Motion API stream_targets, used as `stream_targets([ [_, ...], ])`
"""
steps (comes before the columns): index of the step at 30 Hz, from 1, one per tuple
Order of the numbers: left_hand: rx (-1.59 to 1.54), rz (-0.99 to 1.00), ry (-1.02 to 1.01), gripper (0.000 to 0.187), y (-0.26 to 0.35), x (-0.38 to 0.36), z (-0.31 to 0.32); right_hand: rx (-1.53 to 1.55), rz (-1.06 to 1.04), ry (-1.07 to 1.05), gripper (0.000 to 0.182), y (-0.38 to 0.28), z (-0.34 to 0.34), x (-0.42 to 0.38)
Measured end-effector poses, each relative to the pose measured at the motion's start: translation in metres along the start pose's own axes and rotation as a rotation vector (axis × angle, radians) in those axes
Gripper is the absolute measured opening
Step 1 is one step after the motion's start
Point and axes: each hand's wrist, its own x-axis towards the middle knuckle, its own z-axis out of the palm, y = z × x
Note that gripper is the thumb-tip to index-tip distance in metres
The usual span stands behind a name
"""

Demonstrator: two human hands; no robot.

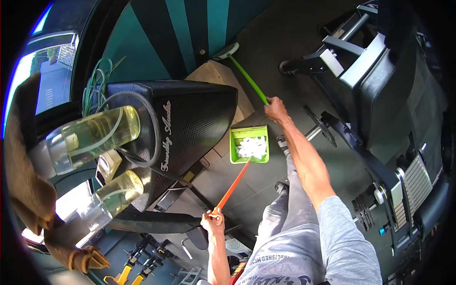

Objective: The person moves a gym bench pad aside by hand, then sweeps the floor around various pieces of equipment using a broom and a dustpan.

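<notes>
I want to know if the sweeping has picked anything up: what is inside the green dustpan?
The green dustpan holds a heap of white scraps, like torn paper. Anything beneath that heap is covered. The left hand holds its orange handle.

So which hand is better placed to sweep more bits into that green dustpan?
Probably the right hand: it grips the green broom handle, whose head reaches the floor. The left hand holds the dustpan by its orange handle.
</notes>
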Motion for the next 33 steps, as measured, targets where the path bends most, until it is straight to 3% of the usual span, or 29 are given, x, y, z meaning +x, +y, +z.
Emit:
stream_targets([
  [3, 0.035, 0.037, 0.036, 0.021, 0.003, -0.015, 0.016, -0.167, 0.006, -0.177, 0.044, 0.005, -0.029, -0.01],
  [6, 0.034, 0.005, 0.09, 0.022, 0.003, -0.011, 0.012, -0.24, -0.083, 0.06, 0.04, 0.04, -0.028, -0.038],
  [10, 0.079, 0.04, 0.084, 0.023, 0.003, -0.021, 0.014, -0.396, -0.264, 0.205, 0.055, 0.072, -0.029, -0.138],
  [12, 0.076, 0.031, 0.089, 0.022, 0.005, -0.02, 0.014, -0.348, -0.006, -0.101, 0.063, 0.063, -0.056, -0.189],
  [14, 0.088, 0.025, 0.086, 0.018, 0.008, -0.023, 0.018, -0.225, 0.245, -0.3, 0.057, 0.03, -0.109, -0.226],
  [16, 0.114, 0.045, 0.062, 0.019, 0.008, -0.024, 0.022, -0.029, 0.38, -0.328, 0.048, 0.007, -0.156, -0.253],
  [18, 0.128, 0.059, 0.055, 0.018, 0.009, -0.025, 0.022, -0.015, 0.297, -0.224, 0.043, -0.007, -0.182, -0.272],
  [21, 0.138, 0.066, 0.06, 0.019, 0.007, -0.031, 0.021, 0.072, 0.289, -0.195, 0.042, -0.054, -0.207, -0.267],
  [23, 0.142, 0.076, 0.041, 0.024, 0.005, -0.027, 0.009, 0.159, 0.171, -0.103, 0.042, -0.051, -0.194, -0.234],
  [25, 0.142, 0.099, 0.059, 0.028, 0.0, -0.019, -0.002, 0.078, -0.017, -0.017, 0.041, -0.047, -0.175, -0.18],
  [29, 0.203, 0.134, 0.037, 0.031, -0.002, -0.031, 0.0, 0.012, -0.142, 0.109, 0.037, -0.015, -0.078, -0.032],
  [31, 0.181, 0.1, 0.047, 0.032, 0.002, -0.027, 0.003, -0.017, 0.017, -0.048, 0.04, -0.008, -0.052, 0.0],
  [33, 0.177, 0.085, 0.057, 0.032, 0.009, -0.027, 0.009, -0.116, -0.014, -0.033, 0.045, 0.009, -0.032, -0.03],
])
